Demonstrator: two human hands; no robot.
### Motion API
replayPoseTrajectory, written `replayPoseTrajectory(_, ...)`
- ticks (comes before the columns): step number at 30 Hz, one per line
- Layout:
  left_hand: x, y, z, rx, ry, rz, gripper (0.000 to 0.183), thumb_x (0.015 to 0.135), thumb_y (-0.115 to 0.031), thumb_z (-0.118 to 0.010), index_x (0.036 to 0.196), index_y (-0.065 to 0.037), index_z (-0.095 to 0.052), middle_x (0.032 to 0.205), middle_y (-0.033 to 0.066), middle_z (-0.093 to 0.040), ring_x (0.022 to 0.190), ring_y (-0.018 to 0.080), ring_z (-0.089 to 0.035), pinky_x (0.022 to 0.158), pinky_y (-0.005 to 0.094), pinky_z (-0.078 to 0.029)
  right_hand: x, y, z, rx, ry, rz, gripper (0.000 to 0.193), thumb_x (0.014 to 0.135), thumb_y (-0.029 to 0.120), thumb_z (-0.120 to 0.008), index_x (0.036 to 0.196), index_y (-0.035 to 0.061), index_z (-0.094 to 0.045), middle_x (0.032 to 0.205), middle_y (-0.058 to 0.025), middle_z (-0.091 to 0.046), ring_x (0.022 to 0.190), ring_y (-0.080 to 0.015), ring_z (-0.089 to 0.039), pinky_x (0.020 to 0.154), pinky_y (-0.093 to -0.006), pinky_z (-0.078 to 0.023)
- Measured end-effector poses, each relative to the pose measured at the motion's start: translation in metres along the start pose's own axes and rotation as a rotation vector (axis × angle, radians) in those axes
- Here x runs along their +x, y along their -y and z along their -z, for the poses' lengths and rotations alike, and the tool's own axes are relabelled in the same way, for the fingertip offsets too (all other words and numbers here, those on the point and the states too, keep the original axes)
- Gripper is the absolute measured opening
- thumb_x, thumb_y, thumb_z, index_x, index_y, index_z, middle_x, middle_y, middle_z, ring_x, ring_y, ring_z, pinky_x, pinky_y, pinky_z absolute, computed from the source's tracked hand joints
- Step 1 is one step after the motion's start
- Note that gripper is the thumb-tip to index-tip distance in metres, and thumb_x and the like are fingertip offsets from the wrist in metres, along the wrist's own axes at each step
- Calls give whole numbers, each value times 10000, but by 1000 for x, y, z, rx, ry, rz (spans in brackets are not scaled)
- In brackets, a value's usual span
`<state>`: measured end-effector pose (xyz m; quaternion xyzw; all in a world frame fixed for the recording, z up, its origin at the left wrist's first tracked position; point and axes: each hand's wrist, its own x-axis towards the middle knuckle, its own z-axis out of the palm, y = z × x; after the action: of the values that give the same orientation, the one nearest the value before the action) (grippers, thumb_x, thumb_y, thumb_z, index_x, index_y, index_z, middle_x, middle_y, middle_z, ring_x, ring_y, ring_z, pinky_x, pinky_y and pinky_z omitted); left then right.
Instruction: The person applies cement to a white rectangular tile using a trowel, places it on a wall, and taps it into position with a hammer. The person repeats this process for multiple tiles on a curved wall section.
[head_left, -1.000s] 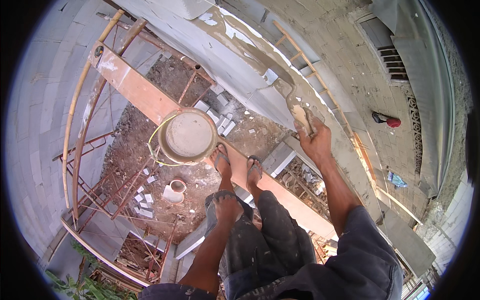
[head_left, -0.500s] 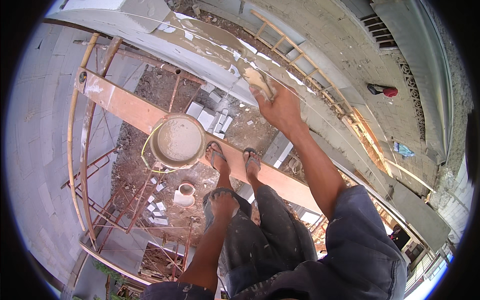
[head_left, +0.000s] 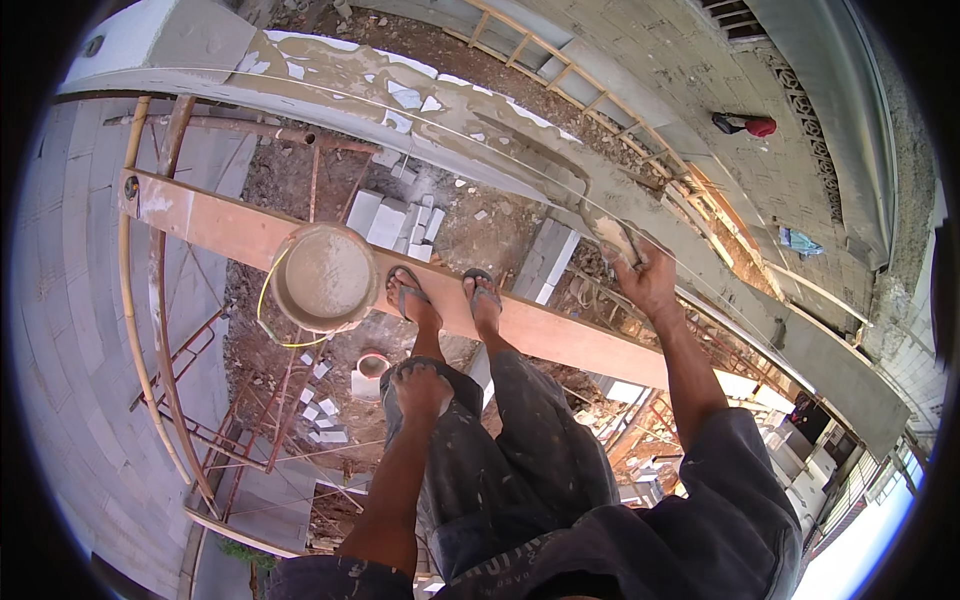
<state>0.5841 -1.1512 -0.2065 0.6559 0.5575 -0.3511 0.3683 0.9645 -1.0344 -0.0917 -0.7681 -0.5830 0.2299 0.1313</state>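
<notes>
My right hand (head_left: 652,280) grips a mortar-smeared trowel (head_left: 611,232) by its handle. Its blade lies on the top of a block wall (head_left: 690,228), where grey mortar (head_left: 480,112) is spread in an uneven layer with white patches showing through. A thin taut string runs along the wall, close by the trowel. My left hand (head_left: 418,388) rests over my bent knee, fingers lying on the trouser cloth and holding nothing. To the left of my feet, a round bucket (head_left: 279,292) of wet mortar with a yellow handle stands on the plank.
I stand in flip-flops on a narrow wooden plank (head_left: 560,334), high above rubble ground. Bamboo and wooden poles (head_left: 168,220) rise at its left end. White blocks (head_left: 385,222) and a smaller bucket (head_left: 372,366) lie below. A wooden ladder-like frame (head_left: 560,70) stretches beyond the wall.
My right hand and the trowel have moved right and toward me along the wall top, leaving a smoothed streak of mortar. The view has shifted to the right; my left hand stays on the knee.
</notes>
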Motion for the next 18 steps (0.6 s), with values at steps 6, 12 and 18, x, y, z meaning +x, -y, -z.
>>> replayPoseTrajectory(6, 0, -2, -1, 1, 0, 5, 409, 862, -325, -494, 1102, -52, -682, 1194, 146, -633, 1181, 335, -555, 1045, 545, -318, -26, -47, 14, 112, 2, -27, 381, 825, 224, -735, 1138, 21, -658, 923, -176, -695, 817, -326, -686, 736, -377, -539)
replayPoseTrajectory(12, -3, -8, 3, -57, -3, -6, 403, 850, -325, -521, 1099, -50, -681, 1183, 158, -629, 1187, 342, -543, 1029, 550, -343, -33, -19, 18, 233, 22, -7, 411, 826, 261, -745, 1128, -3, -654, 976, -188, -703, 870, -268, -697, 772, -362, -536)
replayPoseTrajectory(18, -13, -11, 7, -158, 13, 14, 384, 851, -330, -539, 1073, -51, -683, 1163, 151, -629, 1167, 340, -545, 1007, 552, -358, -11, 89, -72, 332, 288, 283, 480, 747, 233, -767, 1129, -21, -626, 980, -179, -691, 880, -334, -697, 761, -408, -557)
